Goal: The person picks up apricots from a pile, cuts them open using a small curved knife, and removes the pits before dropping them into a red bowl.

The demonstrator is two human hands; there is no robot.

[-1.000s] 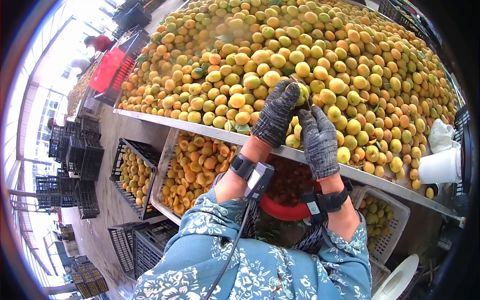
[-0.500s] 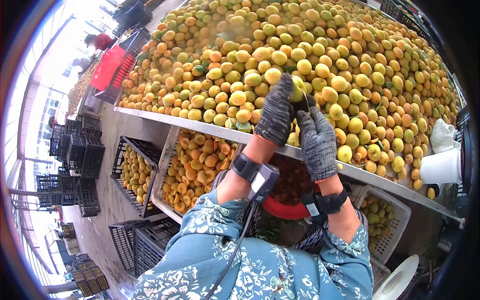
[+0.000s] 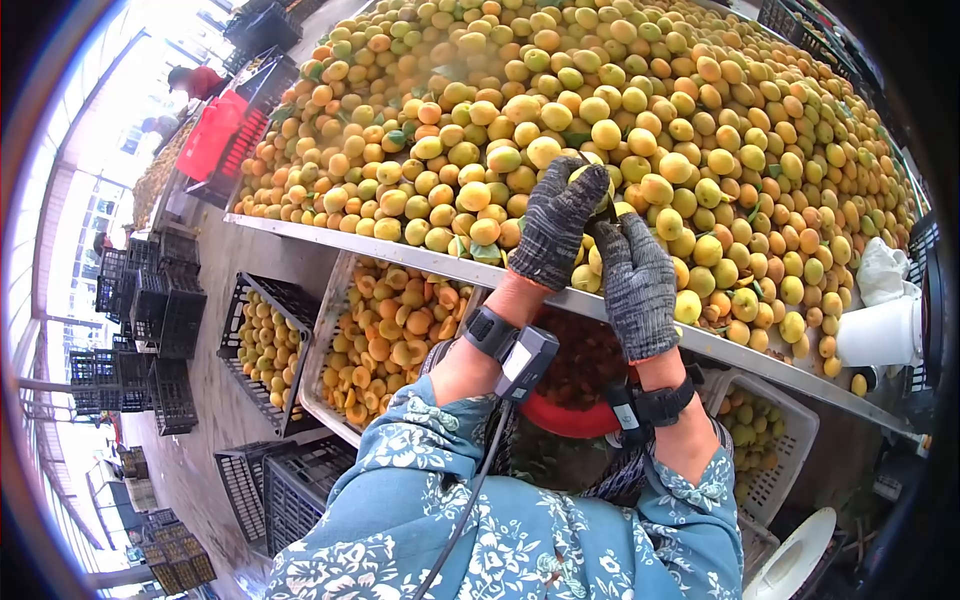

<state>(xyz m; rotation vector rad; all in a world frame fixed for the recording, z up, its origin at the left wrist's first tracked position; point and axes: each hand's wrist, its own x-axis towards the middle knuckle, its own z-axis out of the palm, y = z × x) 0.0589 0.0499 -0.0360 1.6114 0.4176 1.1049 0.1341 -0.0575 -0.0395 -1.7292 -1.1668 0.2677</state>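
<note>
Both my hands wear dark grey knitted gloves and meet over the near edge of a sloping heap of apricots (image 3: 480, 195). My left hand (image 3: 558, 225) is closed round one apricot (image 3: 577, 174), mostly covered by the fingers. Close beside it, my right hand (image 3: 638, 290) is closed on a small knife (image 3: 611, 209); its thin dark blade shows at the fruit, and the handle is hidden in the glove. Below my wrists stands a red tub (image 3: 568, 418) with brownish pits or scraps inside.
A metal table edge (image 3: 400, 257) runs under the heap. Below it are a pale crate (image 3: 312, 390) of halved apricots, a black crate (image 3: 237, 350) of whole ones and another pale crate (image 3: 795, 465) at right. A white bucket (image 3: 880, 335) lies on the table. Another person (image 3: 200, 82) is far left.
My left hand has turned, its fingers now covering more of the apricot. The dark blade shows more clearly between my hands. My right hand has shifted only slightly.
</note>
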